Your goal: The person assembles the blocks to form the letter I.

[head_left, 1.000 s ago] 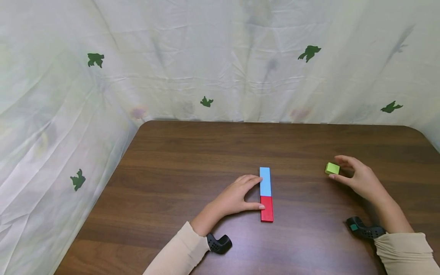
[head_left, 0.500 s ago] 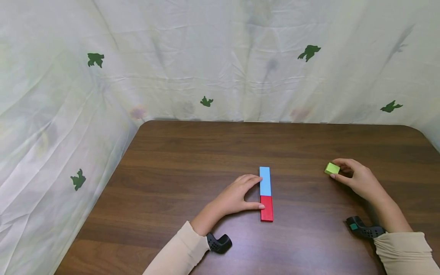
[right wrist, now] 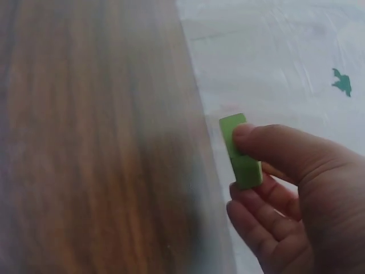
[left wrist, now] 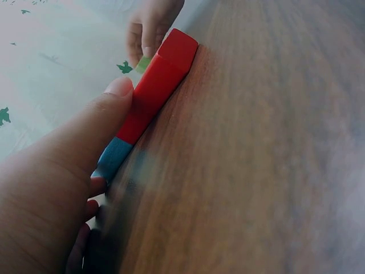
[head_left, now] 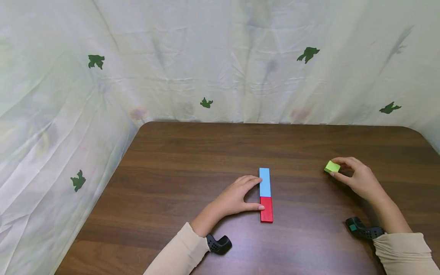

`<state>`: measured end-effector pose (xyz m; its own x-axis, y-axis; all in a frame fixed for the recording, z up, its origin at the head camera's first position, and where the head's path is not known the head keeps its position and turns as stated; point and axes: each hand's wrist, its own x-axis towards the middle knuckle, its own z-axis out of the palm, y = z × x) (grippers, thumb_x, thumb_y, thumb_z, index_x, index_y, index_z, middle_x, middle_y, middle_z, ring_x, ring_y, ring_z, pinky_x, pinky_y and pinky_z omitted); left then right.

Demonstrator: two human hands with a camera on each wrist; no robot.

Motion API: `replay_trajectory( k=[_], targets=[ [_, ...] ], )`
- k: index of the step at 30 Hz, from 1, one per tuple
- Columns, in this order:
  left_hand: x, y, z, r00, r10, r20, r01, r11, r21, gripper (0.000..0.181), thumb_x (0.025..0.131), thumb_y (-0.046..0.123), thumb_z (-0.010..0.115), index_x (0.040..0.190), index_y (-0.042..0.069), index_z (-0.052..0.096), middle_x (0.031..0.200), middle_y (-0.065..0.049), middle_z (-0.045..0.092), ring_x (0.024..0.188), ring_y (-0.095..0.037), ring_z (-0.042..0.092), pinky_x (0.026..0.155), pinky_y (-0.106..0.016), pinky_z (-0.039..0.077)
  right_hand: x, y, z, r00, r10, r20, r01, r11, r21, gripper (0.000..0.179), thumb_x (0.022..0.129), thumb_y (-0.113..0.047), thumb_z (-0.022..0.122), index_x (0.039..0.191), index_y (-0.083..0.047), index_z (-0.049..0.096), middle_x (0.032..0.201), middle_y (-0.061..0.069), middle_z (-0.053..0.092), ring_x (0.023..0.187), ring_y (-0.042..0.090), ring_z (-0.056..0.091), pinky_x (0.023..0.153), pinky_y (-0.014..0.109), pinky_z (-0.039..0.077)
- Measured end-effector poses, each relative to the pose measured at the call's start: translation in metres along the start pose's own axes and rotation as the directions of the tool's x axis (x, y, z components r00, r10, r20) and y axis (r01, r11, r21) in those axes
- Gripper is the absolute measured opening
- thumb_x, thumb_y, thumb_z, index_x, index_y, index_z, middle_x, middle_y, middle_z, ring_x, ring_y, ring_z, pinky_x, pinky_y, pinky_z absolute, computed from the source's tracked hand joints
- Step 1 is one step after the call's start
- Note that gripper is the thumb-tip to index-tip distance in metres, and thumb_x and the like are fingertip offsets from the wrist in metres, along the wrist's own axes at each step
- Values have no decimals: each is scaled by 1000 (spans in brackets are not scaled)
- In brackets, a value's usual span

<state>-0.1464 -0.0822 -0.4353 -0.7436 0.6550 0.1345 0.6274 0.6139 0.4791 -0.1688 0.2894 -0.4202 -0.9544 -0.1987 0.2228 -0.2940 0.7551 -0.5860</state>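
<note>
A blue rectangular block (head_left: 264, 182) and a red rectangular block (head_left: 266, 209) lie end to end in one line on the table, the blue one farther away. My left hand (head_left: 233, 196) rests against their left side, thumb on the red block and fingertips at the blue one. The fingers are extended, not wrapped round either block. Off to the right, my right hand (head_left: 360, 178) pinches a small light green block (head_left: 332, 167) between thumb and fingers. In the right wrist view the thumb lies over the green block (right wrist: 248, 171), which appears slightly off the table.
The brown wooden table (head_left: 192, 152) has rounded far corners. Behind it and at the left hangs a pale cloth (head_left: 172, 57) with green leaf-like patches. A black wrist device (head_left: 219, 244) sits on the left wrist, another black wrist device (head_left: 364, 228) on the right.
My right fingers have closed in on the green block, which has tilted and risen slightly. My left hand and the red and blue blocks stay put.
</note>
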Motion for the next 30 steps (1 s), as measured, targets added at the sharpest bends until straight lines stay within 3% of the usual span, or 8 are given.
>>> replay_trajectory(
  k=[3, 10, 18, 24, 30],
  targets=[
    [0, 0, 0, 1000, -1, 1, 1, 1000, -1, 76, 76, 55, 62, 136, 14, 39, 132, 0, 42, 123, -15, 33, 100, -28, 29, 1, -3, 1, 1000, -14, -16, 14, 1000, 13, 37, 82, -19, 66, 114, -3, 56, 106, 13, 51, 87, 29, 54, 67, 18, 41],
    [-1, 0, 1, 1000, 4, -5, -4, 1000, -4, 76, 76, 55, 62, 136, 14, 39, 131, 0, 42, 122, -14, 34, 100, -28, 30, 4, -18, 0, 994, -63, -83, 72, 991, 111, 35, 81, -9, 67, 113, -1, 57, 105, 8, 49, 80, -3, 48, 69, 4, 37],
    [-1, 0, 1, 1000, 7, -16, -7, 1000, -9, 75, 76, 54, 63, 136, 14, 40, 132, 1, 42, 122, -13, 34, 99, -28, 30, 10, -28, 2, 989, -82, -121, 104, 975, 194, 34, 80, -10, 68, 112, -4, 58, 104, 4, 49, 82, 4, 48, 71, 5, 36],
    [-1, -1, 2, 1000, 11, -19, -11, 1000, -6, 76, 76, 54, 62, 136, 14, 40, 132, 1, 41, 123, -13, 33, 100, -28, 30, 19, -38, 5, 985, -118, -128, 141, 972, 188, 35, 79, -8, 68, 112, -4, 59, 105, 4, 49, 83, 3, 48, 72, 7, 38],
    [-1, -2, 2, 1000, 7, -20, -7, 1000, -5, 76, 76, 55, 62, 136, 14, 39, 132, 2, 41, 123, -12, 33, 100, -27, 29, 25, -77, -1, 984, -134, -113, 154, 970, 189, 35, 76, 5, 67, 110, 3, 58, 104, 10, 50, 82, 7, 48, 71, 8, 39]
  ],
)
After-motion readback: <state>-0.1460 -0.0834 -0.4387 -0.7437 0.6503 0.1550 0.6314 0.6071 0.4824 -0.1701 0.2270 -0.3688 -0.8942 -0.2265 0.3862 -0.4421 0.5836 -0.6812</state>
